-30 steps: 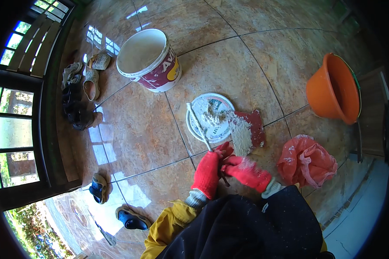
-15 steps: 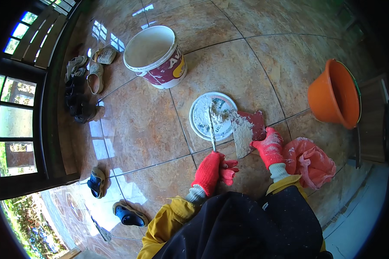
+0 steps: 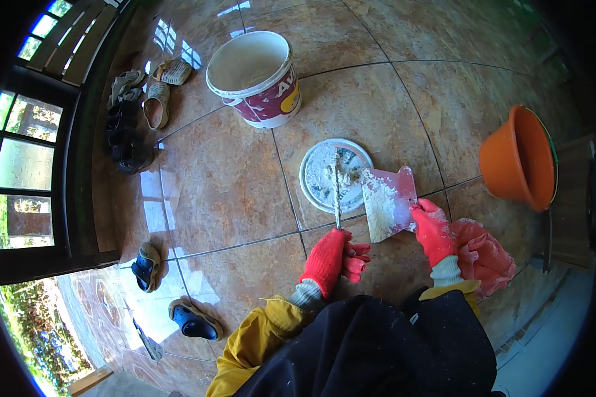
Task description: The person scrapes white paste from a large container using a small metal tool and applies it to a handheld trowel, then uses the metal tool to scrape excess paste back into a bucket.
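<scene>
My left hand, in a red knit glove, is closed round the lower end of a thin rod-like tool smeared white; its exact kind does not show. The tool's far end reaches over a round white bucket lid on the floor, which carries lumps of white paste. My right hand, gloved in red too, pinches the right edge of a flat red plastic scraper. White paste coats much of the scraper's left side. Its left edge is beside the lid, close to the paste.
A white and maroon bucket stands beyond the lid. At the right are an orange bucket and a crumpled red plastic bag beside my right wrist. Several shoes line the left wall; two blue clogs lie nearer me.
The scraper has tilted, its face now catching light and showing more of its paste-covered side. My right hand has turned with it. The whole view has shifted slightly.
</scene>
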Motion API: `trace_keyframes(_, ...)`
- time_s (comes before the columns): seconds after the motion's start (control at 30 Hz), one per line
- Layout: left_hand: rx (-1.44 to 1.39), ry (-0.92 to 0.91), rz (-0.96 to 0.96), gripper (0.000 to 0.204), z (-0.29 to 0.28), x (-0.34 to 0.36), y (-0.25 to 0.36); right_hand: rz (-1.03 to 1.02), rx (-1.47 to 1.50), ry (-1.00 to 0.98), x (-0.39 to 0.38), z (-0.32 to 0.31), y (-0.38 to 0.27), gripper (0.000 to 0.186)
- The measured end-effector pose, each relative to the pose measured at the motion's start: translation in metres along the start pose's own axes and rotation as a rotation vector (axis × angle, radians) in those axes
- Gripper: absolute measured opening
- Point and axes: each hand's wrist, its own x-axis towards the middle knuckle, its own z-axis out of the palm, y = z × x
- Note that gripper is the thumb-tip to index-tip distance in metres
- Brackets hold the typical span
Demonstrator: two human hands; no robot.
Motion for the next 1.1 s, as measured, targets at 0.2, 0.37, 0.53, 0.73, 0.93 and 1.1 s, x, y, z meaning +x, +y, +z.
trace_keyframes(0.2,-0.054,0.028,-0.044,0.039,-0.008,0.007,0.002,-0.049,0.089,-0.044,-0.016,0.005,-0.025,0.031)
trace_keyframes(0.37,-0.046,0.018,-0.009,0.040,-0.004,0.002,0.002,-0.119,-0.119,-0.027,-0.029,0.005,-0.045,0.032)
trace_keyframes(0.53,-0.001,-0.016,0.011,0.041,-0.005,0.003,-0.002,-0.116,-0.187,-0.090,-0.039,0.007,-0.061,0.033)
trace_keyframes(0.73,0.009,-0.023,-0.026,0.042,-0.007,0.003,0.001,-0.139,-0.220,-0.079,-0.038,0.014,-0.060,0.029)
trace_keyframes(0.93,0.006,-0.035,0.040,0.045,-0.010,0.004,-0.003,-0.155,-0.272,-0.084,-0.036,0.015,-0.067,0.028)
trace_keyframes(1.1,0.047,0.007,-0.060,0.047,0.002,0.005,0.003,-0.100,-0.292,0.029,-0.010,-0.009,-0.050,0.033)
